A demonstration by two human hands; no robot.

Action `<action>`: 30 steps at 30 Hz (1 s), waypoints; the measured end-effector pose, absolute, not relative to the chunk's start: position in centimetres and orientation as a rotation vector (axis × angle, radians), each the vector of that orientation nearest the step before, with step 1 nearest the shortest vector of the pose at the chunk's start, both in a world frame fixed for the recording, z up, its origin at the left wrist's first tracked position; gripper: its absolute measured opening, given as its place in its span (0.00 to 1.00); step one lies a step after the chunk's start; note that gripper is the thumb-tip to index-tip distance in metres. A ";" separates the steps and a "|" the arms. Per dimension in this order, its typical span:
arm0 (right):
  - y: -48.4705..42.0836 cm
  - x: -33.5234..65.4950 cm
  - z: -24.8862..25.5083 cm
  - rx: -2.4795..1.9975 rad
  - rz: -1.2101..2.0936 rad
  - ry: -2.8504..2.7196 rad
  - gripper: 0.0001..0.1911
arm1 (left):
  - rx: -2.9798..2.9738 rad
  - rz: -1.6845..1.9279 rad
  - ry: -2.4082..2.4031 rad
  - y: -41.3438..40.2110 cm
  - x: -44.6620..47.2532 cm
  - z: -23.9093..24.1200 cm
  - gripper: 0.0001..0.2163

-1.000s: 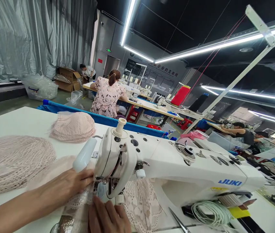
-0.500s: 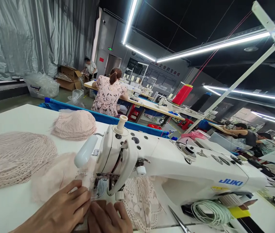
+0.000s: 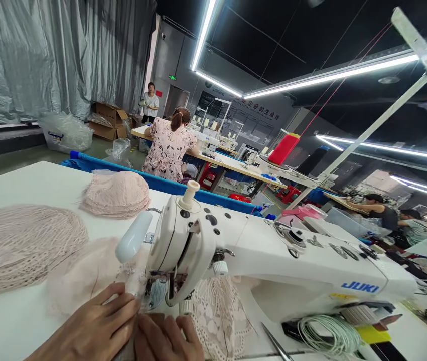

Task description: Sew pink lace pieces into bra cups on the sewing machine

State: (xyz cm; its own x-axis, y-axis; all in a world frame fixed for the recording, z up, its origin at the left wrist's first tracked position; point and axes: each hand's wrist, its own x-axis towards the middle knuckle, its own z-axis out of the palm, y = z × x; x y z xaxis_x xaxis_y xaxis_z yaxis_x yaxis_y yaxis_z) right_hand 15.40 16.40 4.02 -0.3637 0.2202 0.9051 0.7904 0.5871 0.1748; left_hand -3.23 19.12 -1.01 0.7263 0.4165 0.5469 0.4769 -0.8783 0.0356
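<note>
A white JUKI sewing machine (image 3: 273, 260) stands on the white table (image 3: 28, 185). Pale pink lace fabric (image 3: 213, 316) lies under its needle and spreads to both sides. My left hand (image 3: 93, 328) lies flat on the lace just left of the presser foot (image 3: 170, 296), fingers stretched out and pressing the cloth down. My right hand (image 3: 164, 341) rests on the lace right in front of the foot, fingers flat and touching the left hand. Neither hand grips anything.
Two stacks of pink lace pieces (image 3: 21, 245) (image 3: 117, 193) lie at left. Scissors (image 3: 277, 343), a coil of white cord (image 3: 329, 333) and a red thread cone (image 3: 283, 148) are at right. A person in a floral dress (image 3: 170, 145) sits behind; others work farther off.
My left hand has drawn back toward me from beside the needle and now lies flat next to my right hand. The view has shifted slightly.
</note>
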 end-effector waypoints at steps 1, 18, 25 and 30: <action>16.4 15.4 4.1 -0.809 -0.763 -1.892 0.26 | -2.819 -0.857 -0.726 19.2 -3.2 -0.9 0.17; 16.7 17.9 1.2 -0.794 -0.788 -2.145 0.35 | -2.829 -0.896 -0.829 21.3 -2.1 2.6 0.10; 16.8 17.4 3.8 -0.689 -0.744 -2.091 0.30 | -2.840 -0.834 -0.935 20.3 -8.1 7.6 0.30; 16.7 13.1 6.1 -0.680 -0.528 -2.152 0.25 | -2.854 -0.751 -1.051 20.6 -12.0 8.2 0.13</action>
State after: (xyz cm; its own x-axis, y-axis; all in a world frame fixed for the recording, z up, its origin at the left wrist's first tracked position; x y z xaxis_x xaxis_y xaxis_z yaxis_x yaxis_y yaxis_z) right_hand 13.06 16.74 6.13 -0.5351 0.2905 0.7933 0.6248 0.7681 0.1401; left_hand -12.03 20.59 8.20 0.6599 0.6093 0.4396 0.6134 -0.7748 0.1532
